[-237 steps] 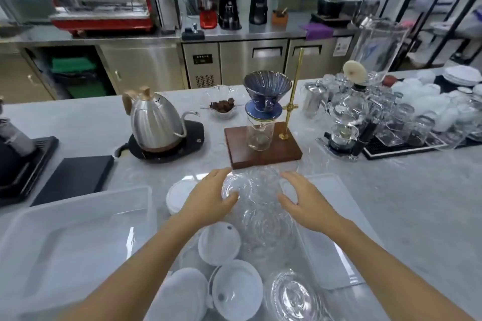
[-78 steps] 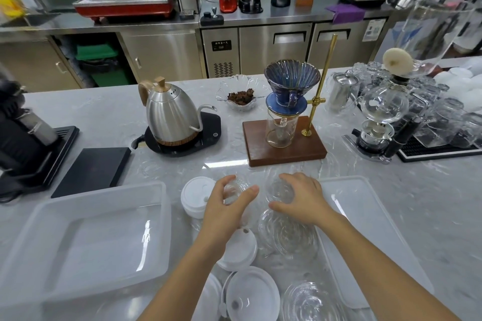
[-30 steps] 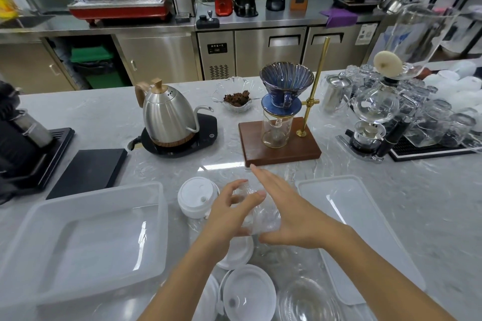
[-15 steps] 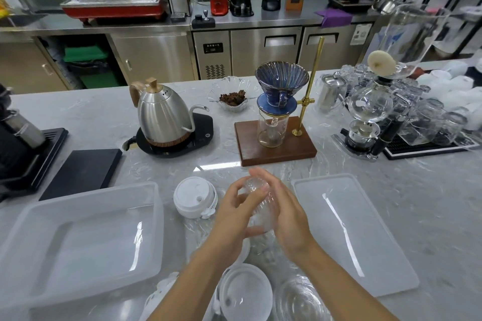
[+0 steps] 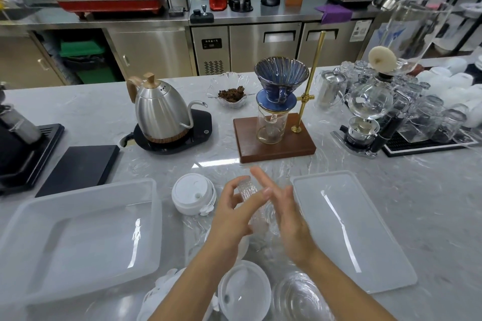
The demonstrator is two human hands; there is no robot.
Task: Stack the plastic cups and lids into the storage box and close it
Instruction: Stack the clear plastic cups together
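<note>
A clear plastic cup [image 5: 247,191] with bumpy ribbed sides is held up above the grey marble counter [image 5: 417,190]. It is gripped by the left hand [image 5: 230,219], whose fingers are curled round its left side. The right hand [image 5: 283,210] is laid flat against the cup's other side, with its fingers straight and pointing away from the person. Both forearms are stretched forward from the bottom of the view.

The storage box [image 5: 78,237] is seen on the left. It is see-through, cloudy plastic, deep, with rounded corners. Its flat lid [image 5: 352,229] is laid on the right, smooth and shiny.

A round white lid stack [image 5: 193,194] is set just left of the hands. A white dome lid [image 5: 243,290] and a clear dome lid [image 5: 300,297] are found near the bottom edge, between the arms.

Farther back, a shiny steel kettle [image 5: 159,109] and a blue ridged dripper [image 5: 280,77] on a wooden stand are placed.
</note>
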